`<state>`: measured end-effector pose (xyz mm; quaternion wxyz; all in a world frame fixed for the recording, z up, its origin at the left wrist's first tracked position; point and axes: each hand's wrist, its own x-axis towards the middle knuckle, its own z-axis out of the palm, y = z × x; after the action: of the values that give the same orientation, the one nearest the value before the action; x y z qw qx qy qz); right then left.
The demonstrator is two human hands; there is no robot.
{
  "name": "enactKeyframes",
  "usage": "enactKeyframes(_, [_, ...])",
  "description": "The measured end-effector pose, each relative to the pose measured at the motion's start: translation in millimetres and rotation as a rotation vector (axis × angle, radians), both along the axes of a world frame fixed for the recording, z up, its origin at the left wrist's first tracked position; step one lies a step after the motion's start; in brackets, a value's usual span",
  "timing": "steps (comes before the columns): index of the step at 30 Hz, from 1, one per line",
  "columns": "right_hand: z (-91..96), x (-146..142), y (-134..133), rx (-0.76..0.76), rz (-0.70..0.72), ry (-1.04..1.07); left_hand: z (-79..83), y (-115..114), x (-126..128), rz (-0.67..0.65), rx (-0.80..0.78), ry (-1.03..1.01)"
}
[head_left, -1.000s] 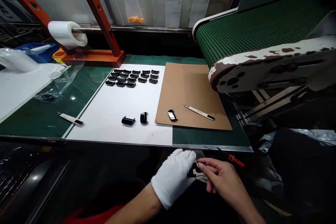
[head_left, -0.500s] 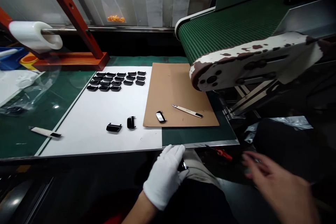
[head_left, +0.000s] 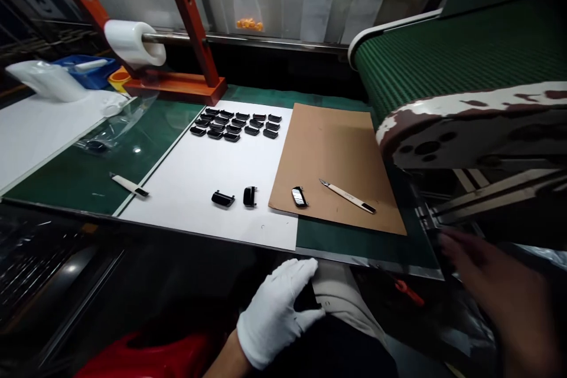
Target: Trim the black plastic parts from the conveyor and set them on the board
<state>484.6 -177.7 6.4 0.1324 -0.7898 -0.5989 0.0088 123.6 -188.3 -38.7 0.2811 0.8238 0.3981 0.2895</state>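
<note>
My left hand (head_left: pixel 274 316), in a white cotton glove, rests over my thigh and is shut on a black glossy part (head_left: pixel 306 300), mostly hidden by the fingers. My right hand (head_left: pixel 500 289) is bare and blurred, far to the right by the table's front corner, holding nothing visible. It is nearest a red-handled tool (head_left: pixel 408 293) below the edge. On the white sheet (head_left: pixel 186 201) lie several black glossy parts in rows (head_left: pixel 233 124), with two more apart (head_left: pixel 222 199). A similar part (head_left: pixel 299 196) and a craft knife (head_left: pixel 348 196) lie on brown card (head_left: pixel 328 147).
A green conveyor belt (head_left: pixel 460 65) with a stained white side frame (head_left: pixel 469 124) overhangs the right. A second knife (head_left: pixel 128 185) lies on the green mat (head_left: pixel 150 171). A film roll (head_left: pixel 133 42) sits on an orange stand (head_left: pixel 177 87), with a blue tray (head_left: pixel 86 71) beyond.
My right hand has moved away from the left hand, out to the right. My left hand stays low with the part. The whole scene has shifted as my head turned.
</note>
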Motion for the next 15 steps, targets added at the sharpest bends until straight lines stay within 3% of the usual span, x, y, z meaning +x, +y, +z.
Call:
enactKeyframes(4, [-10.0, -68.5, 89.4, -0.052, 0.245, 0.021, 0.6, -5.5, -5.6, 0.038, 0.031, 0.027])
enactKeyframes(7, [-29.4, -88.4, 134.8, -0.108, 0.386, 0.011, 1.1, -6.2, -10.9, 0.069, 0.047, 0.025])
enactKeyframes(11, [-44.5, -91.3, 151.1, -0.191, 0.464, 0.017, -1.6, -3.7, -19.1, 0.118, 0.021, 0.011])
enactKeyframes(15, [-41.8, -90.9, 147.1, -0.258, 0.474, 0.047, -5.2, 2.2, -25.9, 0.141, -0.034, -0.032])
